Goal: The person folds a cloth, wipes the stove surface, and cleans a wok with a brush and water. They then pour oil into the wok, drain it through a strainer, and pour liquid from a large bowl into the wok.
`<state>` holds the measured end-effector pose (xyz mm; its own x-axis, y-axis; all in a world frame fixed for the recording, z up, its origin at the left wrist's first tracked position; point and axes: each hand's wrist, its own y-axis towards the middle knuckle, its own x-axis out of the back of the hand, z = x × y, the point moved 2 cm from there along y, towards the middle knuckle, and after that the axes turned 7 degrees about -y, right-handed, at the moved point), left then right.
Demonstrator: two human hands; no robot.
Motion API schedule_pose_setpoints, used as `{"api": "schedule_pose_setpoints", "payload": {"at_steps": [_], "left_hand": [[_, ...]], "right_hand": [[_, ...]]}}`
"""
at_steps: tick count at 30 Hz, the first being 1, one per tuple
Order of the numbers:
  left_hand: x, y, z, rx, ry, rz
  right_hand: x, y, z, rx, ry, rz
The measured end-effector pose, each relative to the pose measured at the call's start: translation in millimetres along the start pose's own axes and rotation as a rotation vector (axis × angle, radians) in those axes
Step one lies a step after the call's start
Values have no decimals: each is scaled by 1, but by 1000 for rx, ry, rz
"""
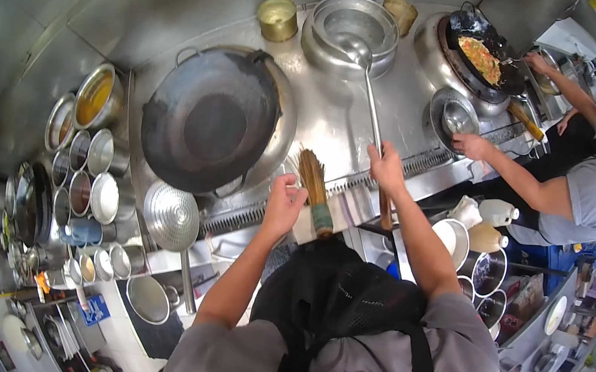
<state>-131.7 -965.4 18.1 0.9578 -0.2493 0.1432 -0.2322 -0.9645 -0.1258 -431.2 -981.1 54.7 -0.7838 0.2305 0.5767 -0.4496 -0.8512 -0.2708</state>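
Observation:
My right hand (386,166) grips the long handle of a steel ladle (370,105), whose bowl rests in a steel water basin (350,33) at the back of the range. My left hand (285,201) is at the range's front edge, fingers curled beside a bamboo wok brush (315,190) with a green-wrapped end; whether it holds the brush I cannot tell. A large empty black wok (210,119) sits tilted on the burner just left of my left hand.
Several steel seasoning bowls (90,172) crowd the left side, with a perforated strainer (171,218) nearby. A co-worker in a grey shirt (594,193) stands at right, cooking fried rice in a second wok (484,56). Bottles and bowls (485,235) lie between us.

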Motion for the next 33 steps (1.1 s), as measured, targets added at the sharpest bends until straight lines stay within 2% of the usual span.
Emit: {"api": "schedule_pose_setpoints", "payload": {"at_steps": [2, 4, 5, 7, 8, 11, 13, 14, 15, 17, 19, 20, 29, 33], "left_hand": [[-13, 28, -26, -39, -25, 34], [-28, 58, -51, -99, -13, 79], [-35, 77, -54, -108, 6, 91], [-55, 118, -59, -259, 48, 147], [-64, 129, -82, -248, 75, 163], [-85, 180, -89, -255, 95, 184], [-96, 208, -92, -245, 52, 177], [-100, 220, -93, -234, 5, 155], [-104, 231, -94, -233, 6, 158], [-108, 252, -96, -184, -60, 131], [-113, 273, -96, -169, -90, 122], [-114, 283, -96, -145, -95, 96], [-140, 373, -72, 50, -256, -15], [-149, 394, -83, 136, -256, -52]], "right_hand": [[14, 60, 19, 201, -193, -183], [22, 121, 41, 234, -201, -246], [25, 150, 55, 179, -229, -211], [25, 210, 75, 57, -283, -189], [22, 237, 76, -11, -312, -198], [34, 270, 111, -94, -370, -44], [30, 306, 104, -126, -395, 15], [21, 325, 96, -42, -380, 197], [18, 331, 98, 43, -364, 377], [18, 335, 91, -32, -256, 360], [18, 327, 76, -259, 416, 327], [17, 325, 67, -232, 531, 421], [14, 250, 36, -143, 767, 478], [5, 222, 19, -46, 831, 537]]}}
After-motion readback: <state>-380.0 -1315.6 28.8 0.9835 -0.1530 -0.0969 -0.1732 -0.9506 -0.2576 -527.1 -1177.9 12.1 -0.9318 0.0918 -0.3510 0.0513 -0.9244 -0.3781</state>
